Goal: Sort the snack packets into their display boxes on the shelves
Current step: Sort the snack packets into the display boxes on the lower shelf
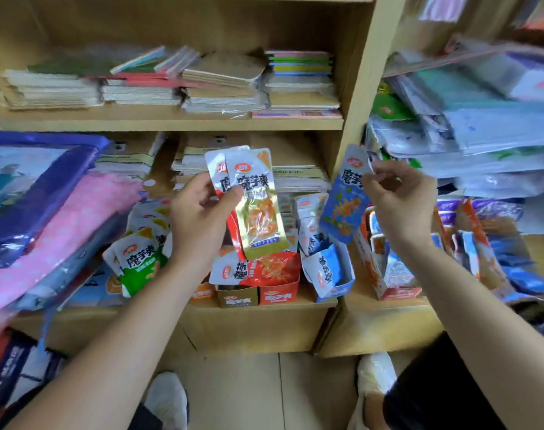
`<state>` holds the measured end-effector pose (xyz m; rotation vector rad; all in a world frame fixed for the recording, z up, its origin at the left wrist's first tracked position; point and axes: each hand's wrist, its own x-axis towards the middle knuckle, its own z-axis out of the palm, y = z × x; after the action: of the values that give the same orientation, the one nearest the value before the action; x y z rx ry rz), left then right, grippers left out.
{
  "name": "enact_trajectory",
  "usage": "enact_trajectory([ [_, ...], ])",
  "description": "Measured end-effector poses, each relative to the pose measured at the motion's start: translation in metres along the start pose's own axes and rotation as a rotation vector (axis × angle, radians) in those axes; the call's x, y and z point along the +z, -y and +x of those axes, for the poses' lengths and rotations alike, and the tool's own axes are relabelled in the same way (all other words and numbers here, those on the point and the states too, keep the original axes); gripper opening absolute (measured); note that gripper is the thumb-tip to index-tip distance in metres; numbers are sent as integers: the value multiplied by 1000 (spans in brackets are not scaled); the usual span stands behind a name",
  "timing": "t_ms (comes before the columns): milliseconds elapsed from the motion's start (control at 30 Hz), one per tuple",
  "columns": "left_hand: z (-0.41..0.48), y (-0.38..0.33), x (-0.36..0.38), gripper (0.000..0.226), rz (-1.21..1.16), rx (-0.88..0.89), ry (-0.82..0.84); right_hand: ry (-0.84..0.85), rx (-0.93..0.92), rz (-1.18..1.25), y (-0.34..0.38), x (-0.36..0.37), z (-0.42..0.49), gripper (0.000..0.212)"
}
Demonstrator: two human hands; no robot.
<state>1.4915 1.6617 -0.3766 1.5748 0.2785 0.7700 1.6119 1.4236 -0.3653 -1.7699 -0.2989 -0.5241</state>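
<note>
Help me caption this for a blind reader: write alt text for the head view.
A person's left hand holds a gold packet over a red-and-white packet, while the right hand pinches a blue packet by its top, above display boxes of snack packets on a wooden shelf. Stacked notebooks fill the upper shelf.

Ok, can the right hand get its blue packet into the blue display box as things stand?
Probably yes. The right hand pinches the blue packet just above the blue display box, whose top is open, and nothing sits between them.
</note>
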Motion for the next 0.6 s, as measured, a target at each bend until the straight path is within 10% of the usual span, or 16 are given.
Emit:
enact_trajectory([
  [100, -1, 4, 11, 21, 15, 12, 34, -28, -87, -157, -28, 2, -15, 20],
  [600, -11, 15, 36, 27, 19, -67, 175, 888, -171, -494, -56, -4, -28, 18],
])
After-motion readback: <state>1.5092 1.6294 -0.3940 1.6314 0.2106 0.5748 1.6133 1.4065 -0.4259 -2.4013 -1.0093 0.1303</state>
